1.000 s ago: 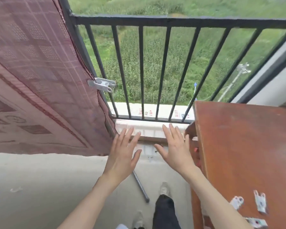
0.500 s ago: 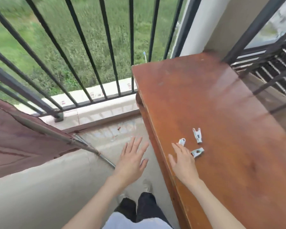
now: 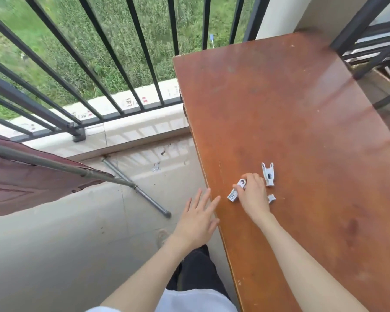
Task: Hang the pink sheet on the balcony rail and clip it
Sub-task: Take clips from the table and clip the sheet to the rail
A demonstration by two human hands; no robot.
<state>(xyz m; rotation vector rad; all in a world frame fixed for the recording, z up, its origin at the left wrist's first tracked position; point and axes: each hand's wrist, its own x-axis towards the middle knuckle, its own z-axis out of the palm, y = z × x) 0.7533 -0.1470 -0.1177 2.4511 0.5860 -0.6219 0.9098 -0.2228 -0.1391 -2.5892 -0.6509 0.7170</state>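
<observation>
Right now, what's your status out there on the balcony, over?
Right hand pinching a white clip on the brown table; left hand open, holding nothing. Pink sheet draped at left. Two more clips beside the hand. Nothing in the way.

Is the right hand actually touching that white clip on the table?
Touching. The head view shows the right hand with its thumb and fingers pinching the white clip on the wooden table.
</observation>
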